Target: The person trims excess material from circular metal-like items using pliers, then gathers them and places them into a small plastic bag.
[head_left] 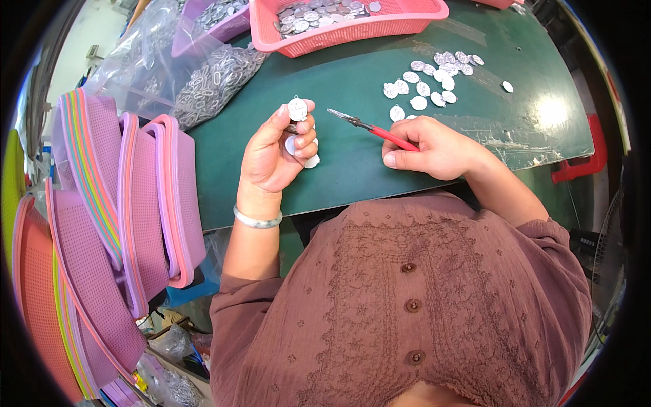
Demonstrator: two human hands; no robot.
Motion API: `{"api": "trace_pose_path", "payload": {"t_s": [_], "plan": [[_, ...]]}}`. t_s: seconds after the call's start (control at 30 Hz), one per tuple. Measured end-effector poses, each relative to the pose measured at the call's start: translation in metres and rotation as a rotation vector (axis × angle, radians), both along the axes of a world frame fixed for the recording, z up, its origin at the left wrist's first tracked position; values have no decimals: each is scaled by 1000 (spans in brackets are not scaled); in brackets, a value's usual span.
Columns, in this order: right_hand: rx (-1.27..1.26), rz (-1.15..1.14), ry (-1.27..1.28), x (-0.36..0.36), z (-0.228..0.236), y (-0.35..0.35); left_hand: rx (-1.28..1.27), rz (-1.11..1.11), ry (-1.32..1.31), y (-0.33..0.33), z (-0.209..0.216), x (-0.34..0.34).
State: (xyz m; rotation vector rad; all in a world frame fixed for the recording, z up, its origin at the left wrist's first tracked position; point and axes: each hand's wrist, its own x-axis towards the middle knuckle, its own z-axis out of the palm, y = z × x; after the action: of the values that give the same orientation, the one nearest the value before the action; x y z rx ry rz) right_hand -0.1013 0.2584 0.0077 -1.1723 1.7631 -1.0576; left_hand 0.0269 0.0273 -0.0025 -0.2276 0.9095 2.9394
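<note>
Baskets (135,217), purple and pink mesh ones stacked on edge, crowd my left elbow, and behind them a clear bag of metal rings (215,81) slumps against the green table (352,176); a careless swing of my arm could, I judge, tip the stack or spill the bag.

My left hand (274,152) is raised over the mat, curled nearly closed. Thumb and forefinger pinch one silver oval pendant (297,108) at the very tips, its small loop pointing up, while the lower fingers cradle a few more pendants (302,150) against the palm. That is a lot for one hand: if I loosen the pinch to adjust, the top piece may drop, and the spare ones could slide out with it.

The pliers (366,127), red-handled with thin pointed tips, lie in my right hand (434,146), which is wrapped firmly around the handles and rests on the table. The tips sit near the pendant but apart from it, aimed at my left fingers; a slip could nick a fingertip or scratch the pendant's face.

Farther right, loose pendants (434,78) lie scattered on the mat, and my wrist could sweep them away. A pink tray (352,30) of more pieces sits at the far edge.
</note>
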Motion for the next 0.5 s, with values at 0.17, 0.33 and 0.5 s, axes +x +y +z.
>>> {"api": "trace_pose_path", "payload": {"t_s": [0.17, 0.33, 0.5], "plan": [[-7, -3, 31, 0, -1, 0, -7, -5, -3, 0, -1, 1], [-21, -3, 26, 0, -1, 0, -17, 0, -8, 2, 0, 1], [-10, -6, 14, 0, 0, 1, -10, -4, 2, 2, -1, 1]]}}
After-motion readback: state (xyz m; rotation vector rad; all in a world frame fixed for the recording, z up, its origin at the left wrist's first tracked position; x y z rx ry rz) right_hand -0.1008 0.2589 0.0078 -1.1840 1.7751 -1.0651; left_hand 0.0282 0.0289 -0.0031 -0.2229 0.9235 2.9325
